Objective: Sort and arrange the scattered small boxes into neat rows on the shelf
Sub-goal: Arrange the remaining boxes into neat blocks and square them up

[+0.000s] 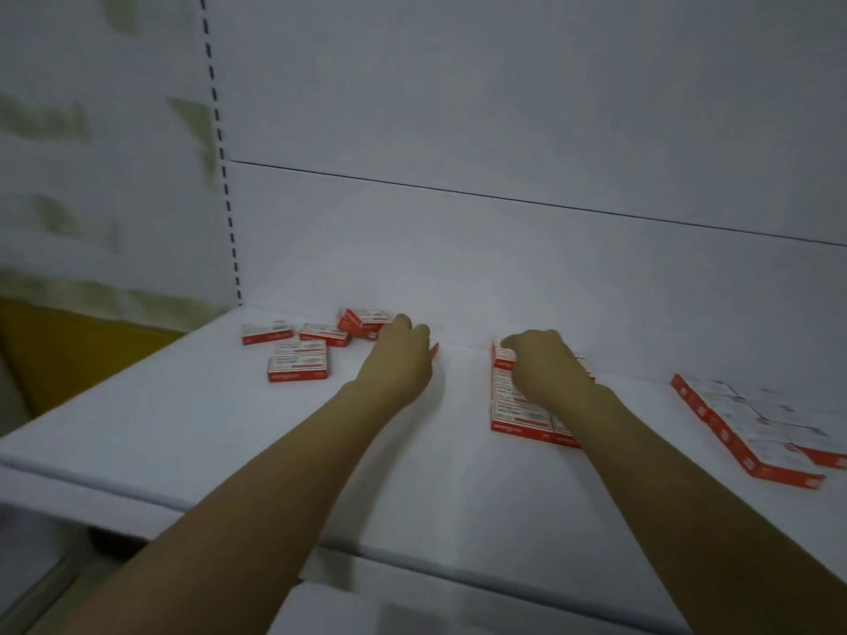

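Several small red-and-white boxes lie scattered on the white shelf at the far left, among them a single box and a pair lying side by side. My left hand reaches to a tilted pile of boxes, and its fingertips touch the pile while the thumb stays apart. A neat block of boxes sits in the middle. My right hand is curled over the block's far end, with the thumb against the far box. A second tidy block lies at the right.
The shelf's white back panel rises just behind the boxes, and a slotted upright marks its left end. A yellow surface shows beyond the left edge. Bare shelf lies between the two hands and along the front edge.
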### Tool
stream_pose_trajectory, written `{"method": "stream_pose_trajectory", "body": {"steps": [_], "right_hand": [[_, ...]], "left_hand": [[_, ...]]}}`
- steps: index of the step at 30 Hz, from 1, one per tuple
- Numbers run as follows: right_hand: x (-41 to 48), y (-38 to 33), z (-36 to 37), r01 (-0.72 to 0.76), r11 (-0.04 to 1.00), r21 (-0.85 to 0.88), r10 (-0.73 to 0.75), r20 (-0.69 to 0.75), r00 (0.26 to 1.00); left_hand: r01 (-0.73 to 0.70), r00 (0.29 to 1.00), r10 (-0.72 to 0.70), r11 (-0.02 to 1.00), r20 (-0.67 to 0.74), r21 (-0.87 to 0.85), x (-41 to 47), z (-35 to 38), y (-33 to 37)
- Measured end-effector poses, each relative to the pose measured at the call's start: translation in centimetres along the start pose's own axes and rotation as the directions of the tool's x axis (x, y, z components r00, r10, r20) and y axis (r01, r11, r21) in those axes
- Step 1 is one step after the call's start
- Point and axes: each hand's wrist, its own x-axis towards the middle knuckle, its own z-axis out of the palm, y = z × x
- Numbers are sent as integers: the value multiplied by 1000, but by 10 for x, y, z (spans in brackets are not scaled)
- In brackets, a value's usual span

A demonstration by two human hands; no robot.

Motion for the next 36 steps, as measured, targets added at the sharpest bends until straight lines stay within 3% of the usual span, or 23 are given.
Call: {"method": "stream_pose_trajectory", "body": {"steps": [9,17,30,36], "right_hand": [[11,-137,27,376,913,161,-392,82,916],[21,-197,57,478,875,76,-483,193,854],[23,-180,47,467,874,136,-486,208,849],[19,-157,46,392,887,244,-446,229,866]], "left_hand": [[286,958,-277,941,-74,180,-60,-69,-115],[431,901,-428,868,-67,247,-100,-89,-168],[372,928,-366,893,-71,253,-86,-79,-157],[265,963,-269,956,15,125,-73,-70,-130]]}}
